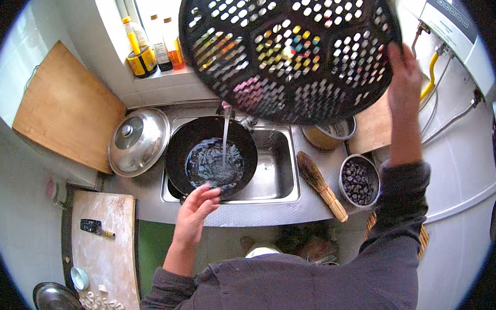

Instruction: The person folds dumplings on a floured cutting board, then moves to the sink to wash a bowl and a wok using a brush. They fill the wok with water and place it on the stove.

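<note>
My right hand (403, 69), raised at the upper right, grips the edge of a large round black perforated tray (330, 70), which looks blurred. My left hand (197, 214) has its fingers apart at the near rim of a black wok (173, 163); whether it touches the rim is not clear. The wok sits over the left part of a stainless steel sink (274, 166). A stream of water (226, 135) runs from the faucet into the wok, where water is pooled.
A steel lid (138, 146) and wooden board (69, 109) stand left. Right are a straw brush (321, 187), a bowl of dark pieces (360, 182) and a pot (327, 136). Bottles (142, 55) line the sill. Lower left, a floury board (106, 255) holds dough pieces and a cleaver-like tool (92, 226).
</note>
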{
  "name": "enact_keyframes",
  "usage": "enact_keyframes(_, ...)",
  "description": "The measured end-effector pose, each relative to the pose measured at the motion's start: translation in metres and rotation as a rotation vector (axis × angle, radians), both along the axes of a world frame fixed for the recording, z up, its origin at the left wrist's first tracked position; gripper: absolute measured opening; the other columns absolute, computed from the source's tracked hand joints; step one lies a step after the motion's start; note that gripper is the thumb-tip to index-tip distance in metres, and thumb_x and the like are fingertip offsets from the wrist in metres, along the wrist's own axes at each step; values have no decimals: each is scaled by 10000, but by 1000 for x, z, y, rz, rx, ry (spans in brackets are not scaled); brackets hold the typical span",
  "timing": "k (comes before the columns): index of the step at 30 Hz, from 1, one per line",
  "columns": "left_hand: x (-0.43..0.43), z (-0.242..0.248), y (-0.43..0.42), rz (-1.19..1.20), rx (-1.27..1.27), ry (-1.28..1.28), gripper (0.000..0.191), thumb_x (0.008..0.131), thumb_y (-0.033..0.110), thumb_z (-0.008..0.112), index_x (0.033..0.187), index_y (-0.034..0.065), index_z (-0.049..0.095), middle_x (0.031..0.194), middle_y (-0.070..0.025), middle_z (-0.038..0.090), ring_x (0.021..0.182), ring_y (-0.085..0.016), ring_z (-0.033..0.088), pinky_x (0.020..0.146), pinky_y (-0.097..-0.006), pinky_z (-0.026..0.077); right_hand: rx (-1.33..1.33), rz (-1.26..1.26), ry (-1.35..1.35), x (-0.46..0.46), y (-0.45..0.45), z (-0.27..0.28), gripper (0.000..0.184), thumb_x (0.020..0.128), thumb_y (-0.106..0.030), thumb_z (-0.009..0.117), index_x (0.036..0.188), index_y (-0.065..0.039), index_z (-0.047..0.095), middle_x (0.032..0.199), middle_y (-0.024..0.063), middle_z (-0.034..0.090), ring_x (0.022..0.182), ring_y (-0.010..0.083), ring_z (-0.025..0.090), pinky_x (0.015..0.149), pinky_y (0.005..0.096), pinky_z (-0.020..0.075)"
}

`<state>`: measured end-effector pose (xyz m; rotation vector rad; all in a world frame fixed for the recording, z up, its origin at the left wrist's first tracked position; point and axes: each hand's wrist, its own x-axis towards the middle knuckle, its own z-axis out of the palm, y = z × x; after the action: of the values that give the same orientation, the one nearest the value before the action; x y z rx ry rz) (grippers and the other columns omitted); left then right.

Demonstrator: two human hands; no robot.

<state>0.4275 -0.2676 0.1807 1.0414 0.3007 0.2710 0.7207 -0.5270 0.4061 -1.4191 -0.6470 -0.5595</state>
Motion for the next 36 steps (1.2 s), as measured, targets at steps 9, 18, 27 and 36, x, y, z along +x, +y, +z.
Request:
enact_keyframes(9, -192, -110, 39, 485, 280, 744, 286, 803, 115, 553, 1061, 2, 502, 844, -89, 618, 706, -119, 569, 634, -233, 470, -547, -333, -356, 149, 28, 20, 304, 846, -299, 512, 997, -44, 578, 793, 102, 630, 725, 179, 595, 693, 279, 447)
enact_keyframes(18, -403, -248, -75, 326, 159, 1300, 54, 788, 71, 523, 774, 33, 559, 631, -38, 574, 517, -105, 506, 454, -220, 394, -873, -206, -348, 265, 117, -92, 280, 794, -261, 545, 975, -55, 602, 833, 165, 612, 797, 289, 599, 740, 336, 448)
enact_keyframes(27, -392, -270, -111, 416, -56, 1366, 54, 791, 72, 518, 767, 42, 556, 631, -40, 575, 514, -109, 511, 451, -229, 405, -1017, -11, -86, 288, 176, -155, 355, 786, -267, 563, 1036, -16, 568, 982, 177, 591, 941, 268, 567, 831, 314, 410)
enact_keyframes(36, -398, -261, -117, 445, -95, 1379, 57, 794, 73, 513, 761, 52, 554, 632, -43, 577, 511, -112, 516, 448, -238, 417, -1319, -273, -182, 289, 171, -163, 413, 774, -324, 580, 1053, -25, 524, 995, 178, 568, 953, 304, 536, 833, 370, 413)
